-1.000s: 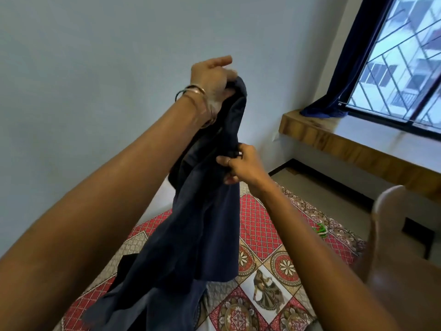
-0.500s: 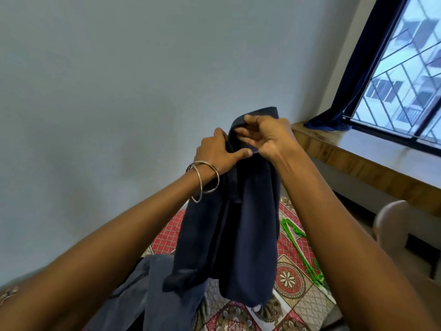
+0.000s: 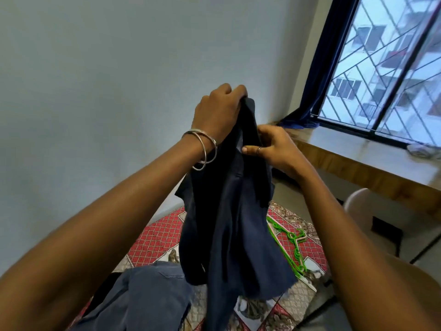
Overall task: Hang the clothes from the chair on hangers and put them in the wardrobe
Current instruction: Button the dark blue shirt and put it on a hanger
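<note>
A dark navy garment (image 3: 229,225) hangs in the air in front of me, over the bed. My left hand (image 3: 218,111), with two bangles on the wrist, grips its top edge from above. Just lower and to the right, my right hand (image 3: 272,146) pinches the same garment near the top. A green plastic hanger (image 3: 290,244) lies on the bedspread behind the cloth, partly hidden by it. A second, grey-blue garment (image 3: 148,295) lies on the bed at the lower left. No wardrobe is in view.
The bed carries a red patterned bedspread (image 3: 155,237). A pale chair (image 3: 367,211) stands at the right beside a wooden window ledge (image 3: 358,168). A dark blue curtain (image 3: 319,68) hangs at the barred window. A plain wall fills the left.
My left hand has risen to the top of the garment and my right hand has dropped a little below it. The view has tilted, showing more of the hanger and chair.
</note>
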Demonstrator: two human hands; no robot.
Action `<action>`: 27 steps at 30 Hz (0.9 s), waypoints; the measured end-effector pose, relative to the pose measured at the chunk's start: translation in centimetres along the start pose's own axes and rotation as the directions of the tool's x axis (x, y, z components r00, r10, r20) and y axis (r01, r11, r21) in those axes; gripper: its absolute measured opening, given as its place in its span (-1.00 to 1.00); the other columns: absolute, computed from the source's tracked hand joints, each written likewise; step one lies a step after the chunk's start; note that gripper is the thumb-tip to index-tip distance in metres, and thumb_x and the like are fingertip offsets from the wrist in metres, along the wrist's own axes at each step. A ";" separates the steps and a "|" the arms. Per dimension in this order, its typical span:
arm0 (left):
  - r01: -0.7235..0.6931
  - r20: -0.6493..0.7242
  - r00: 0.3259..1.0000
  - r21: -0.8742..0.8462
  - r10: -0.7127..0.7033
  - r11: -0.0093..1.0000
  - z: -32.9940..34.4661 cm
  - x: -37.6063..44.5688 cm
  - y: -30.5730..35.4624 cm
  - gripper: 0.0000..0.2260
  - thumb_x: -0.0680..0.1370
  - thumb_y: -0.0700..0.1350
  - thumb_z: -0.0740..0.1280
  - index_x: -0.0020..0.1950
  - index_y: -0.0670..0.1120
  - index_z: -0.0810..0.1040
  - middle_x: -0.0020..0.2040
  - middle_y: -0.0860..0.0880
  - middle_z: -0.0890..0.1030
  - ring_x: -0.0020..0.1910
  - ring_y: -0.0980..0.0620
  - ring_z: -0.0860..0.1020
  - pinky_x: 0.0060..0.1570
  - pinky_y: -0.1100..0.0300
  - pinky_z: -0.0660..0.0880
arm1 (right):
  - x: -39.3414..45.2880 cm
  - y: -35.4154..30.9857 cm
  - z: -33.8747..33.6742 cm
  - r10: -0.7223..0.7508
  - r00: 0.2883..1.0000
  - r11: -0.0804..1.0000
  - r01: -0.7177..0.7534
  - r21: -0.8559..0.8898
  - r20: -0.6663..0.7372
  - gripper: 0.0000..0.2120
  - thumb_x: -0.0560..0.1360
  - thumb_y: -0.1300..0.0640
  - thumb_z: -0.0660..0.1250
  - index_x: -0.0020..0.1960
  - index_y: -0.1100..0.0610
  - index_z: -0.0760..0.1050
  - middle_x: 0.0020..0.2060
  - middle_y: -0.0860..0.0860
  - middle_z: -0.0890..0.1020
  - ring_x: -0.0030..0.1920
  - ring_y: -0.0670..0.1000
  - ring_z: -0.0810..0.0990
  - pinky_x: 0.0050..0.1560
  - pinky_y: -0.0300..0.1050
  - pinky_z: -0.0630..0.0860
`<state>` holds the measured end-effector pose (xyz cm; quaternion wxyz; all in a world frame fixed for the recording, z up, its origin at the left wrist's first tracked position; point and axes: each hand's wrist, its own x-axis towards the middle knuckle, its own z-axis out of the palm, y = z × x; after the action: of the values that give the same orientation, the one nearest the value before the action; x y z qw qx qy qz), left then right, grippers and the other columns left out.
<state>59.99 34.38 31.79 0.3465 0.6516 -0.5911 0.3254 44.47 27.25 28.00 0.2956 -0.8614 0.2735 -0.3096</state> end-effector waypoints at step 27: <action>0.330 0.765 0.497 0.271 -0.410 0.904 5.0 -9.0 -6.0 -0.80 0.55 -0.20 0.28 0.15 -0.25 0.52 0.08 -0.24 0.59 0.09 -0.22 0.56 0.04 0.05 0.48 | -4.6 7.7 0.1 0.330 0.804 0.741 -0.545 -0.392 -0.494 -0.82 0.52 0.32 0.15 0.07 0.36 0.45 0.04 0.36 0.54 0.07 0.37 0.52 -0.05 0.08 0.46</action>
<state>65.18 35.51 21.13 0.0722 0.8526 -0.5138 -0.0626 39.26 25.12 21.05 0.0579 -0.7364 0.5983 -0.3105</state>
